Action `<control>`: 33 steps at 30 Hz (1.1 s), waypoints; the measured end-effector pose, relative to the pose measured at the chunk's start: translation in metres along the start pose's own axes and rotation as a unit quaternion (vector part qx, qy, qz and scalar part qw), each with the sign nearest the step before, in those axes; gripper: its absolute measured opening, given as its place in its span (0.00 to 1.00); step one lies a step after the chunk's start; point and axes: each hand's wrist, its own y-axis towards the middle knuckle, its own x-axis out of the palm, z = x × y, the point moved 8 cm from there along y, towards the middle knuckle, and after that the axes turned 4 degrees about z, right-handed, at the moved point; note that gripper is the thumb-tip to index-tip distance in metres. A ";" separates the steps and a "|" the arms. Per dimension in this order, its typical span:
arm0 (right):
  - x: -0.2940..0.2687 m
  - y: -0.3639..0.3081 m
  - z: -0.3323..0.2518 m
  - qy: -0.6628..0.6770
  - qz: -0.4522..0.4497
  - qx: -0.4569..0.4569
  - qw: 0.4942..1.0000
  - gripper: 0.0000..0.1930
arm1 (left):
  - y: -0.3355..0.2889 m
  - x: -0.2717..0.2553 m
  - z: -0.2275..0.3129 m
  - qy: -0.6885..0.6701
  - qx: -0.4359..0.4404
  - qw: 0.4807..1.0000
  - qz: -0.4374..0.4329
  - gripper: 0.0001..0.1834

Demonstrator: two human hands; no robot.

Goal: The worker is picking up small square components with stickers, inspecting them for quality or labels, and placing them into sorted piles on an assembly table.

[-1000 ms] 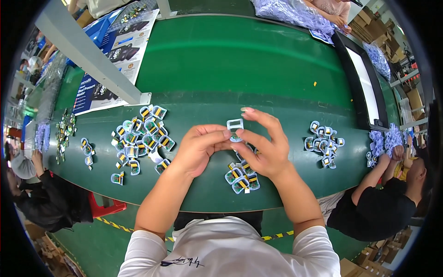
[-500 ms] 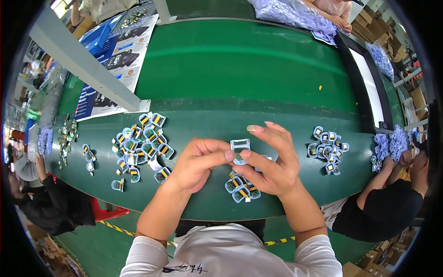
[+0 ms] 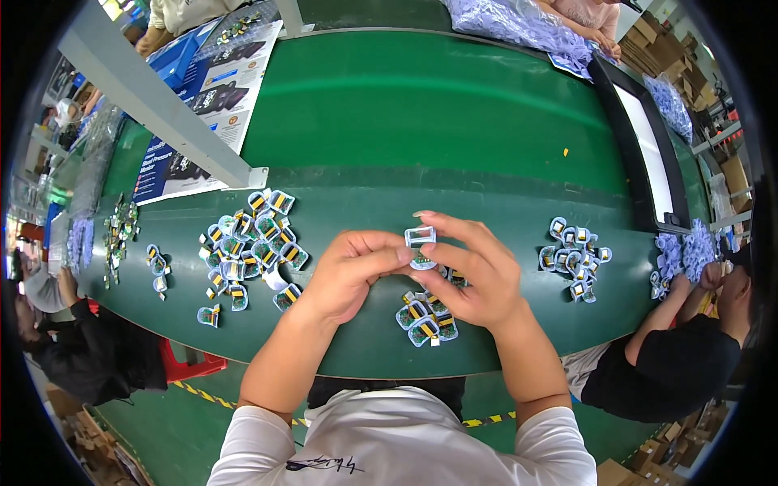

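The green surface [image 3: 356, 198] carries a large heap of pale-framed circuit pieces [image 3: 252, 249] at left. The left hand [image 3: 350, 271], near that heap, and the right hand [image 3: 476, 274], partly over a smaller cluster [image 3: 424, 330], together pinch a single windowed piece [image 3: 421, 262], which sits between their fingertips, its rectangular opening away from the person.
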 end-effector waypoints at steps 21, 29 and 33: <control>0.002 -0.002 0.006 -0.036 -0.008 -0.001 0.999 0.15 | -0.007 0.007 0.042 0.398 0.274 0.868 0.114 0.08; 0.006 -0.002 0.002 -0.079 -0.012 -0.029 0.996 0.13 | -0.008 0.007 0.040 0.406 0.279 0.859 0.137 0.07; 0.006 -0.002 0.002 -0.077 -0.004 -0.035 0.996 0.13 | -0.007 0.002 0.036 0.383 0.254 0.875 0.151 0.08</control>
